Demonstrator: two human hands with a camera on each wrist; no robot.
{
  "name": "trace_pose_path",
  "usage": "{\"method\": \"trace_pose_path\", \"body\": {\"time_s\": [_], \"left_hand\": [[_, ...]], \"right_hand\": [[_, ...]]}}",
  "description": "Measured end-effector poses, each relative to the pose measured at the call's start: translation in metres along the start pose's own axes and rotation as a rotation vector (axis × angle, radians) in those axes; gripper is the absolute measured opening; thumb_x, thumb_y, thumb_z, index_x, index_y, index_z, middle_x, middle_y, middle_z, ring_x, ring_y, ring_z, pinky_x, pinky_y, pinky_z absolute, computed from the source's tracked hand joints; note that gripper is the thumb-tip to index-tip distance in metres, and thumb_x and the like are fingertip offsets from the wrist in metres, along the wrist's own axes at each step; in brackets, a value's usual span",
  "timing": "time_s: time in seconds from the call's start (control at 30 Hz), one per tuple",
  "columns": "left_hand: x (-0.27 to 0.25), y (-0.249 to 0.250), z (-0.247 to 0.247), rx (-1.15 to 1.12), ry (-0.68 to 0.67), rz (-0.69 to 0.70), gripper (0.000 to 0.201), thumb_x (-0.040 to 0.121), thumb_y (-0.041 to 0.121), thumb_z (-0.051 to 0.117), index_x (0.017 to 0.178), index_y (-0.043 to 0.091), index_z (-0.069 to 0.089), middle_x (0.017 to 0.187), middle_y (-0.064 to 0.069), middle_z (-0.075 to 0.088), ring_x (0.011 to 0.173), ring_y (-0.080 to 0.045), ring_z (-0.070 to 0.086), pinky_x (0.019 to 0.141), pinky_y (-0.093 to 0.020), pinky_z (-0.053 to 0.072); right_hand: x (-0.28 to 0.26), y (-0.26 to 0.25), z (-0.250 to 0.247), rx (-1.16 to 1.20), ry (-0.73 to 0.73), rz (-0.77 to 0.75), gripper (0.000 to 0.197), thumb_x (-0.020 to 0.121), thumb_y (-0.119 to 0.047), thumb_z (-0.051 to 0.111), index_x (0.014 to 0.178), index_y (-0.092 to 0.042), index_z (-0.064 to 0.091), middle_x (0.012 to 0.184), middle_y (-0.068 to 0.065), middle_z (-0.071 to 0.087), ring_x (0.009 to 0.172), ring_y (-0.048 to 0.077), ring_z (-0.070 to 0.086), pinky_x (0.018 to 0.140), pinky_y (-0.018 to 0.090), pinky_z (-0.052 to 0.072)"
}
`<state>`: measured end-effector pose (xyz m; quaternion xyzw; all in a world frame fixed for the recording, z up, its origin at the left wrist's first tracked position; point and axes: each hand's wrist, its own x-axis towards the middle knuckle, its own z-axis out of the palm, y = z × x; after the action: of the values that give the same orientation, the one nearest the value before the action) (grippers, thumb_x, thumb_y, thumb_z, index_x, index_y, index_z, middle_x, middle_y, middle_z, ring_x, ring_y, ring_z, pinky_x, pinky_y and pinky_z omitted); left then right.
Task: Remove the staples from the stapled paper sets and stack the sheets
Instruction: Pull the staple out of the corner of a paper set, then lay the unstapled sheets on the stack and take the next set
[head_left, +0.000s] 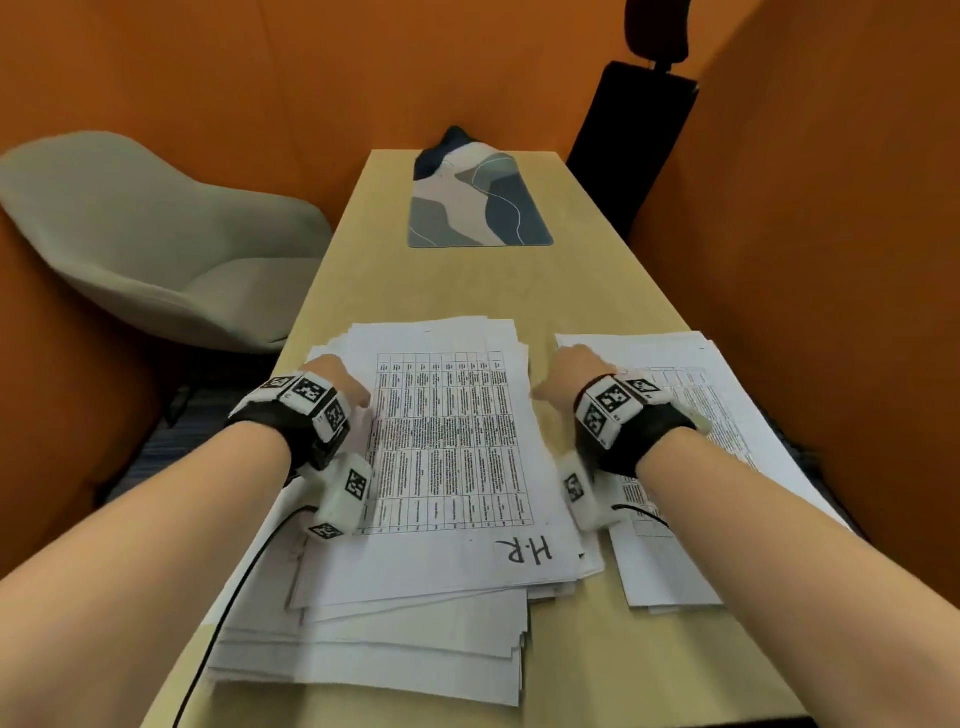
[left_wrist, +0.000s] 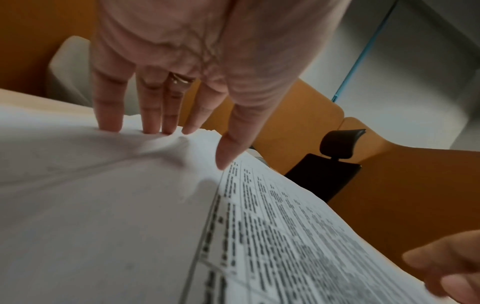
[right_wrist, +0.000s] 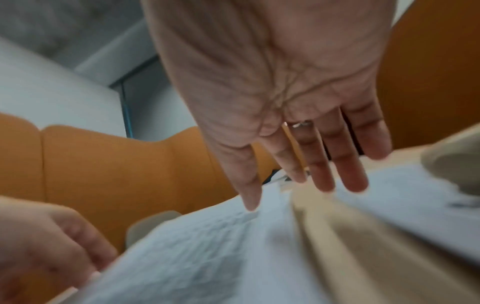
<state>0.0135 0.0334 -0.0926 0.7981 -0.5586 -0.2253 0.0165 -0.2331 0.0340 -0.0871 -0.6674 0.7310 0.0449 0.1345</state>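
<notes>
A loose pile of printed sheets (head_left: 447, 457) lies in the middle of the wooden table, its top sheet a printed table marked "H.R". A smaller paper stack (head_left: 691, 467) lies to its right. My left hand (head_left: 337, 384) rests on the pile's left edge, straight fingers (left_wrist: 153, 115) pressing the paper (left_wrist: 103, 205). My right hand (head_left: 566, 374) hovers between the two stacks with straight, spread fingers (right_wrist: 322, 168), thumb near the pile's right edge (right_wrist: 207, 246). No staple or staple remover shows.
A patterned blue-grey mat (head_left: 478, 208) lies at the far end of the table (head_left: 441, 291). A grey chair (head_left: 156, 244) stands on the left, a black office chair (head_left: 639, 130) at the far right. Orange walls close in around. A black cable (head_left: 234, 597) runs over the near left.
</notes>
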Motion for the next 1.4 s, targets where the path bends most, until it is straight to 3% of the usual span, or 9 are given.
{"method": "trace_pose_path", "body": {"time_s": [0.07, 0.17, 0.4, 0.6, 0.77, 0.87, 0.97, 1.07, 1.4], "left_hand": [[0.006, -0.005, -0.001, 0.000, -0.005, 0.005, 0.020, 0.080, 0.020, 0.069, 0.086, 0.003, 0.063, 0.088, -0.011, 0.058, 0.080, -0.025, 0.053, 0.071, -0.028, 0.042], [0.015, -0.011, -0.001, -0.046, -0.010, 0.003, 0.024, 0.076, 0.023, 0.074, 0.085, 0.003, 0.063, 0.096, -0.015, 0.065, 0.089, -0.029, 0.061, 0.079, -0.033, 0.049], [0.014, -0.017, 0.001, -0.210, -0.001, -0.036, 0.045, 0.080, 0.023, 0.071, 0.115, -0.003, 0.058, 0.119, -0.016, 0.060, 0.110, -0.032, 0.056, 0.091, -0.035, 0.044], [0.012, -0.013, 0.000, -0.164, 0.004, 0.010, 0.034, 0.084, 0.035, 0.065, 0.097, 0.004, 0.061, 0.107, -0.014, 0.062, 0.097, -0.029, 0.056, 0.079, -0.030, 0.043], [0.004, -0.007, 0.004, -0.147, 0.143, 0.051, 0.043, 0.086, 0.034, 0.061, 0.124, 0.016, 0.055, 0.137, -0.018, 0.040, 0.126, -0.030, 0.039, 0.101, -0.035, 0.038], [0.005, -0.010, 0.003, -0.296, 0.153, 0.104, 0.045, 0.089, 0.024, 0.059, 0.130, 0.008, 0.049, 0.135, -0.019, 0.045, 0.117, -0.032, 0.049, 0.093, -0.035, 0.041], [0.001, -0.013, -0.001, -0.427, 0.149, 0.140, 0.047, 0.094, 0.020, 0.053, 0.135, 0.002, 0.041, 0.137, -0.018, 0.045, 0.120, -0.034, 0.047, 0.093, -0.035, 0.039], [-0.002, -0.017, 0.000, -0.653, 0.124, 0.205, 0.042, 0.094, 0.016, 0.052, 0.132, 0.001, 0.042, 0.137, -0.016, 0.047, 0.122, -0.033, 0.048, 0.102, -0.039, 0.038], [-0.028, -0.024, -0.010, -1.003, 0.081, 0.258, 0.040, 0.091, 0.007, 0.052, 0.130, 0.009, 0.045, 0.127, -0.010, 0.056, 0.118, -0.028, 0.053, 0.104, -0.044, 0.038]], "right_hand": [[0.000, -0.022, 0.004, 0.072, -0.134, -0.080, 0.032, 0.092, -0.031, 0.056, 0.073, -0.006, 0.049, 0.075, 0.005, 0.052, 0.076, 0.021, 0.056, 0.064, 0.026, 0.044], [0.004, -0.031, 0.012, 0.044, -0.165, -0.081, 0.043, 0.090, -0.032, 0.060, 0.061, -0.009, 0.038, 0.062, 0.001, 0.042, 0.054, 0.012, 0.041, 0.049, 0.020, 0.035], [0.008, -0.026, 0.008, 0.213, -0.101, 0.039, 0.041, 0.077, -0.027, 0.075, 0.065, -0.007, 0.042, 0.074, 0.008, 0.056, 0.063, 0.022, 0.054, 0.053, 0.022, 0.041], [0.009, -0.028, 0.005, 0.328, -0.070, 0.051, 0.038, 0.071, -0.018, 0.080, 0.072, -0.008, 0.044, 0.095, 0.015, 0.061, 0.086, 0.027, 0.061, 0.075, 0.035, 0.052], [0.004, -0.025, 0.004, 0.262, -0.025, 0.033, 0.036, 0.077, -0.017, 0.075, 0.064, -0.010, 0.043, 0.079, 0.008, 0.058, 0.089, 0.026, 0.063, 0.062, 0.026, 0.046], [0.001, -0.022, 0.002, 0.273, -0.022, 0.037, 0.018, 0.086, -0.017, 0.065, 0.097, -0.004, 0.059, 0.095, 0.010, 0.060, 0.097, 0.027, 0.060, 0.060, 0.025, 0.042], [-0.001, -0.020, 0.003, 0.402, -0.045, 0.036, 0.055, 0.093, -0.028, 0.056, 0.137, 0.000, 0.036, 0.135, 0.016, 0.048, 0.122, 0.030, 0.048, 0.089, 0.029, 0.041], [-0.003, -0.019, 0.002, 0.599, -0.013, -0.024, 0.070, 0.093, -0.030, 0.055, 0.146, -0.003, 0.019, 0.148, 0.015, 0.033, 0.132, 0.031, 0.038, 0.101, 0.033, 0.035], [-0.022, -0.011, -0.019, 1.190, -0.080, -0.101, 0.037, 0.093, 0.003, 0.047, 0.129, -0.003, 0.049, 0.097, 0.009, 0.064, 0.077, 0.020, 0.061, 0.073, 0.035, 0.052]]}}
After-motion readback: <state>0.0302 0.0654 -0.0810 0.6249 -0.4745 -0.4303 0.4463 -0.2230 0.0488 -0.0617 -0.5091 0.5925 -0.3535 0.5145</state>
